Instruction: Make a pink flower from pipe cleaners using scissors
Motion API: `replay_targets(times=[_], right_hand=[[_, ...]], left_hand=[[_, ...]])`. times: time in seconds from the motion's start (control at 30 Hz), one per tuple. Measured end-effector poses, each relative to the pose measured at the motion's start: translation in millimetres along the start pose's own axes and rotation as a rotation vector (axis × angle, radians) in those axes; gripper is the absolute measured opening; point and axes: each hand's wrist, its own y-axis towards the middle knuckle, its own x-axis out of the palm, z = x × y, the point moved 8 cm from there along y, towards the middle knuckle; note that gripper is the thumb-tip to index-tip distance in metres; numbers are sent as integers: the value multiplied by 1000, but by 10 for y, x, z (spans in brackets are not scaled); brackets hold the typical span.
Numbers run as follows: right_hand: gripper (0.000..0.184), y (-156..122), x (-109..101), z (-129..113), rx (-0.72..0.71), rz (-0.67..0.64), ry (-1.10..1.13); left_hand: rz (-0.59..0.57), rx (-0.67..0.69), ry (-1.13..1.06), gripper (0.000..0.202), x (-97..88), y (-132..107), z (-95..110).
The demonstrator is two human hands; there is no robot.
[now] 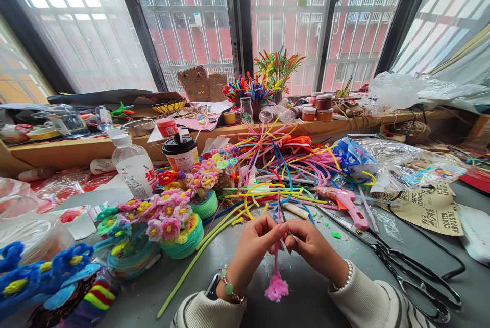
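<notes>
My left hand and my right hand meet over the grey table, both pinched around a pink pipe cleaner. The stem hangs down between them and ends in a fluffy pink tuft. A thin dark rod or tool sticks up from between the fingertips. A bead bracelet and watch sit on the left wrist, a pearl bracelet on the right. A loose pile of coloured pipe cleaners lies just beyond my hands.
Pipe-cleaner flower baskets stand at the left, with a plastic bottle and a lidded cup behind. A pink glue gun and black scissors lie at the right. The window ledge holds jars and clutter.
</notes>
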Motion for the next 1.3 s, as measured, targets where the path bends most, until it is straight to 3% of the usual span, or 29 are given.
replay_targets(times=[0.13, 0.27, 0.47, 0.67, 0.8, 0.97, 1.3], right_hand=[[61, -1, 14, -6, -7, -39, 17], [59, 3, -40, 40, 42, 17, -24], [62, -4, 17, 36, 24, -25, 51], [60, -4, -34, 55, 68, 21, -23], [61, -5, -11, 48, 49, -12, 68], [59, -11, -43, 59, 66, 8, -11], [58, 2, -6, -7, 33, -22, 81]], left_hand=[[-30, 12, 12, 31, 25, -6, -3], [-18, 18, 6, 30, 10, -1, -2], [-26, 20, -11, 30, 27, -8, 22], [-22, 8, -3, 31, 15, -2, -3], [-34, 5, 5, 32, 27, -6, 4], [-35, 11, 15, 32, 40, -18, 32], [-41, 8, 21, 33, 32, -2, 20]])
